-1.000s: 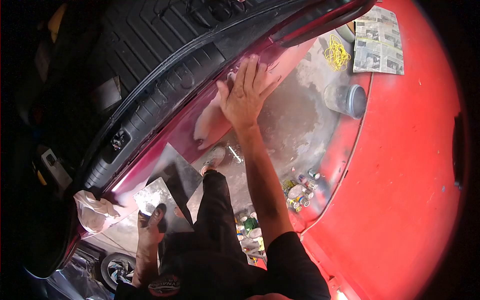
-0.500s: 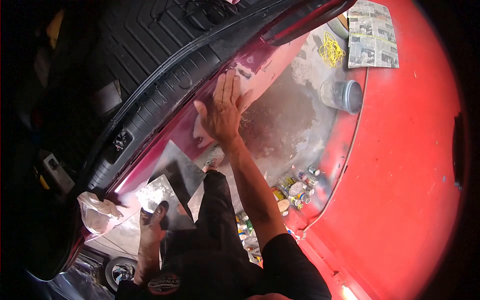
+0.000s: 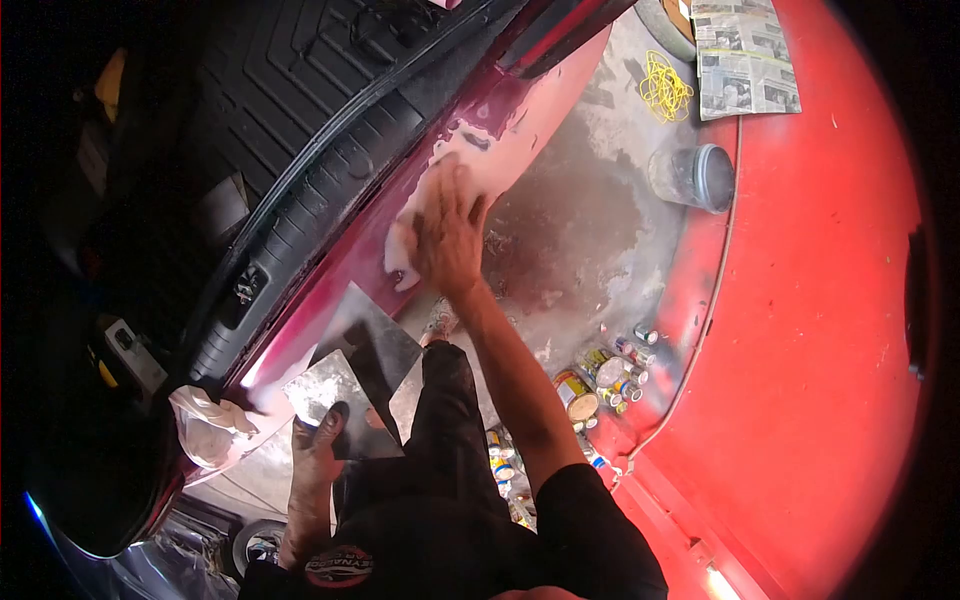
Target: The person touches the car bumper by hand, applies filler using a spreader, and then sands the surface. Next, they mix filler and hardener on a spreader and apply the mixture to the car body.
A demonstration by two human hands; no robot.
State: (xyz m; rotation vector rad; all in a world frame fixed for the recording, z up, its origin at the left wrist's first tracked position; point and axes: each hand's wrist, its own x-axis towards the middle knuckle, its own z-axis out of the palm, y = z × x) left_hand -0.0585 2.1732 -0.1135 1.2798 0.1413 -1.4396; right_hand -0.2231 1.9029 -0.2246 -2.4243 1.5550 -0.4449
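A dark red car bumper [image 3: 340,254] runs diagonally across the view, with pale pink and whitish patches on its surface. My right hand [image 3: 447,235] lies on the pale patch, fingers extended and slightly blurred, holding nothing. Lower down, my left hand [image 3: 320,450] grips a shiny metal sheet [image 3: 335,395], thumb on top. Another grey metal sheet [image 3: 385,345] sits partly behind it, near the bumper's edge; whether I hold that one too is unclear. A white cloth [image 3: 208,425] rests at the bumper's lower left end.
Several cans [image 3: 610,375] stand on the floor right of my arm. Farther up are a clear bucket [image 3: 692,178], yellow cord [image 3: 665,88] and newspaper [image 3: 745,60] against a red wall [image 3: 820,260]. The black cargo area [image 3: 290,90] opens at upper left.
My right hand has slid slightly down along the bumper, uncovering more of the pale patch above it. The camera view has shifted a little. My left hand still holds the metal sheet.
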